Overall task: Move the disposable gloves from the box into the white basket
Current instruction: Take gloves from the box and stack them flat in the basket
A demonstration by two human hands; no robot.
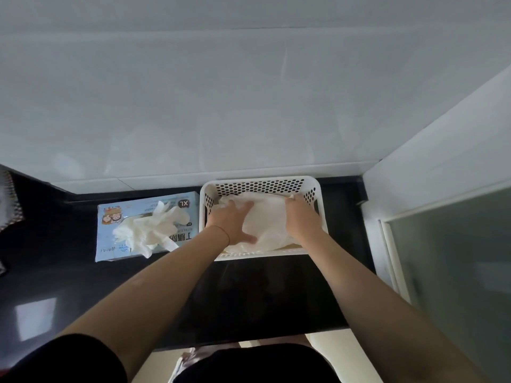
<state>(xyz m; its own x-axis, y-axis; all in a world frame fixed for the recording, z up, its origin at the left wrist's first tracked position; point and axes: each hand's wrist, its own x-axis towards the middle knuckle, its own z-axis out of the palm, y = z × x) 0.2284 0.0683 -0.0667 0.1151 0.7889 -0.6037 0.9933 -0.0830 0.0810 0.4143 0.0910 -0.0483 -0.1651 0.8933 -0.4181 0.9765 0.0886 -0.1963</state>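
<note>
A white perforated basket (260, 183) stands on the black counter against the wall. A pile of white disposable gloves (266, 219) lies inside it. My left hand (235, 219) lies flat on the pile's left side with fingers spread. On the pile's right side my right hand (300, 217) presses down, its fingertips at the far edge of the gloves. To the left of the basket lies the light blue glove box (110, 217) marked XL, and a few white gloves (150, 229) stick out of its top opening.
The black counter (249, 294) runs from left to right, with its front edge near my body. A white wall rises behind it. A frosted glass door (453, 272) with a white frame stands at the right. A patterned cloth (9, 200) shows at the far left edge.
</note>
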